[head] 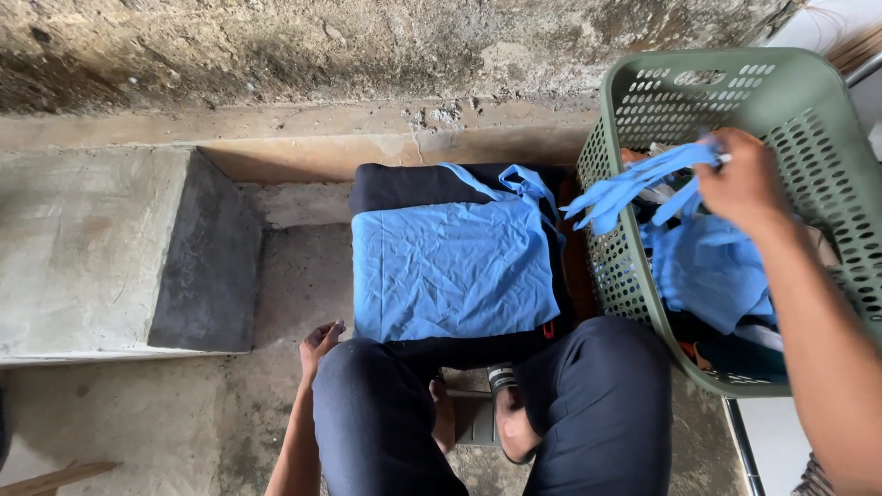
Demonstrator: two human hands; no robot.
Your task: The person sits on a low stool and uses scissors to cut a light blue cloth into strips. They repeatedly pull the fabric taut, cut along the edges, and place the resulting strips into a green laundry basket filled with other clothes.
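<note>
My right hand [742, 179] reaches over the green basket [808, 119], arm stretched in from lower right, fingers clamped on a blue cloth [634, 184] hanging over the basket rim. My left hand [317, 344] hangs low beside my knee, fingers loosely curled, holding nothing. A folded blue cloth [446, 266] lies on the floor ahead.

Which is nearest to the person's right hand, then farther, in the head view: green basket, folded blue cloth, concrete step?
From the right hand:
1. Green basket, right side; the hand is over it, gripping blue fabric.
2. Folded blue cloth, centre, on dark clothes.
3. Concrete step, far left.
</note>
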